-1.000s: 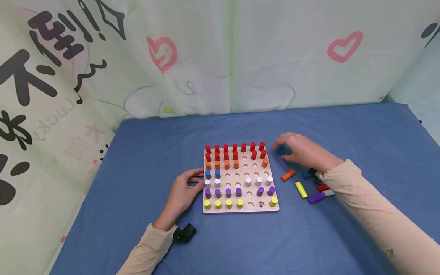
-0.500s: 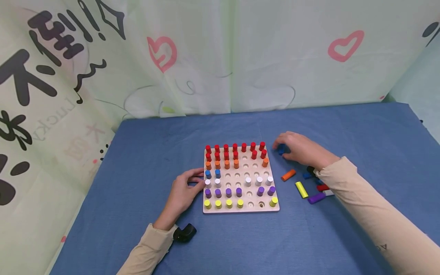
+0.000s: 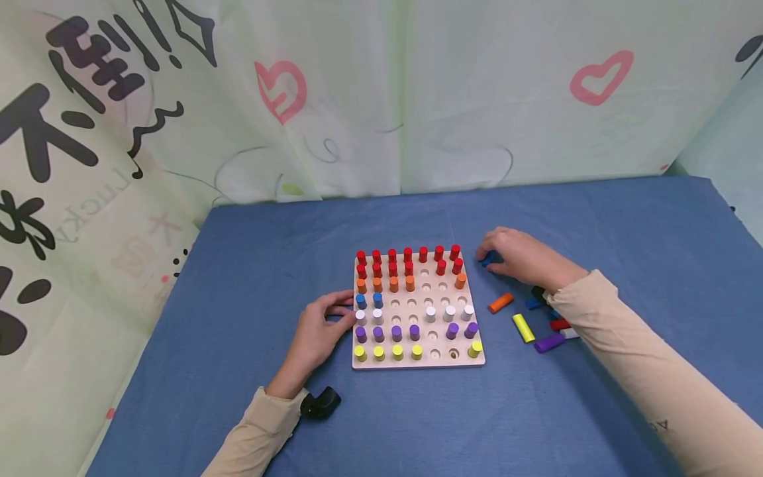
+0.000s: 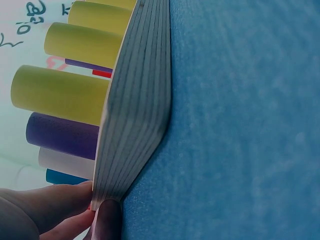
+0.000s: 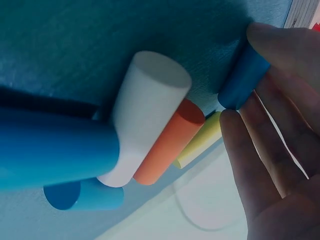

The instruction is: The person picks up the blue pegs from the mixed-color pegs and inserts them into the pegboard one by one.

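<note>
In the head view a square wooden pegboard (image 3: 405,368) holds rows of red, orange, blue, white, purple and yellow pegs, with several holes bare in between. My left hand (image 3: 318,334) holds the board by its left edge; a finger (image 4: 65,200) meets that edge in the left wrist view. Beyond the board's right side, my right hand (image 3: 527,258) pinches a blue peg (image 5: 243,80) between thumb and fingers, low over the cloth. The peg's ends are partly covered by the fingers.
Loose pegs lie right of the board: an orange peg (image 3: 501,303), a yellow peg (image 3: 523,328), a purple peg (image 3: 549,342), with red, white and blue ones partly under the right forearm. Blue cloth (image 3: 417,424) covers the table; a printed curtain (image 3: 453,99) hangs behind.
The blue peg has tilted lower between the right fingers, and the right hand has shifted slightly to the right. The left hand keeps its place on the board.
</note>
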`<action>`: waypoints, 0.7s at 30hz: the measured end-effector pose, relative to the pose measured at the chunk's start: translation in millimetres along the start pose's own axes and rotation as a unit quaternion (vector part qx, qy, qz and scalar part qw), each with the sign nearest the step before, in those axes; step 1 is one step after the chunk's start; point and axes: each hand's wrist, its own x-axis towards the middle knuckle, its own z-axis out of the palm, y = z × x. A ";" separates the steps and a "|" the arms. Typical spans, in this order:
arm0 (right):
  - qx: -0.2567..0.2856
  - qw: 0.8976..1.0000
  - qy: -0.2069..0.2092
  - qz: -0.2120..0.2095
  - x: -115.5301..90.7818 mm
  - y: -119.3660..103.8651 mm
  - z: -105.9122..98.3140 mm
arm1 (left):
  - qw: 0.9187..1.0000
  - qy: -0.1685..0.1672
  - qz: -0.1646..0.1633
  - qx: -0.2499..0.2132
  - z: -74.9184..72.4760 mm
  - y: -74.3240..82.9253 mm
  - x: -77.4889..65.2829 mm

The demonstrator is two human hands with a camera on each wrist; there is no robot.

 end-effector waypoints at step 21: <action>0.012 0.999 0.046 0.013 -0.7 -1.8 2.2 | 1.000 -0.002 -0.006 -0.001 0.7 0.9 0.4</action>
